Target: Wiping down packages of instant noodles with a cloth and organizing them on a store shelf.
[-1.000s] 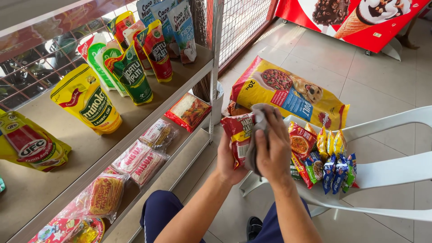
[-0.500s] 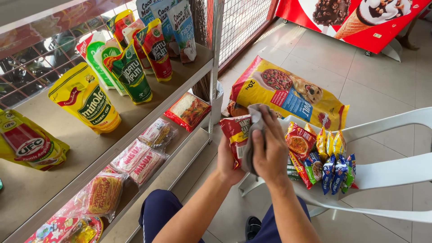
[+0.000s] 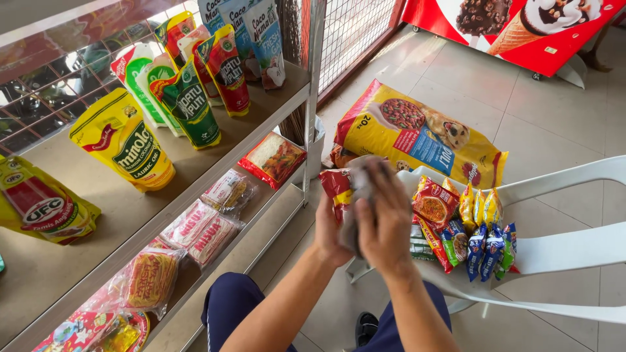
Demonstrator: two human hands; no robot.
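My left hand (image 3: 330, 229) grips a red snack packet (image 3: 338, 185) held upright in front of me. My right hand (image 3: 385, 221) presses a grey cloth (image 3: 360, 189) against the front of that packet, covering most of it. Both hands hover above the left end of a white plastic chair (image 3: 561, 251), next to a pile of small sachets and snack packets (image 3: 466, 231) lying on its seat.
A large yellow pet food bag (image 3: 417, 133) lies on the tiled floor behind the chair. To the left stands a metal shelf (image 3: 163, 189) with stand-up pouches (image 3: 189, 104) on top and wrapped noodle packs (image 3: 202, 228) below. A red ice cream freezer (image 3: 521, 29) is at the back.
My right hand has slid the cloth slightly down and right over the packet. My view has shifted a little; the packet stays in the left hand.
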